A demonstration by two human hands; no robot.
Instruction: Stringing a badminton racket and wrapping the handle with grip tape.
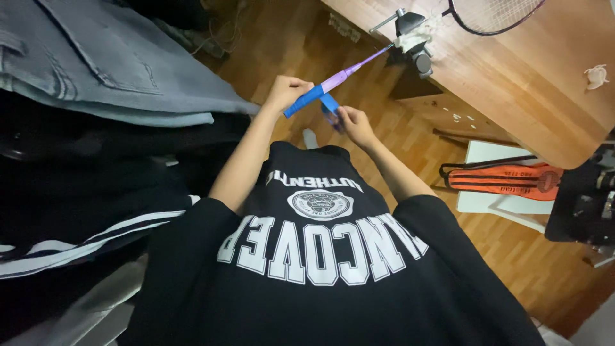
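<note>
Left hand wrapped round racket handle, blue grip tape pinched in right hand. Racket head on bench, shaft in clamp. Orange racket bag on floor, jeans at left.

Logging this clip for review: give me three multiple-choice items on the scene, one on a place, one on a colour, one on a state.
1. Where is the racket head?
A on the wooden table
B on the floor
C on the jeans

2. What colour is the tape being wound on the handle?
A red
B blue
C white

3. What is the left hand doing?
A hanging free
B resting flat on the table
C gripping the handle

Answers: 1 A, it lies over the table; 2 B, blue strip at the right hand; 3 C, fingers closed around it.
</note>
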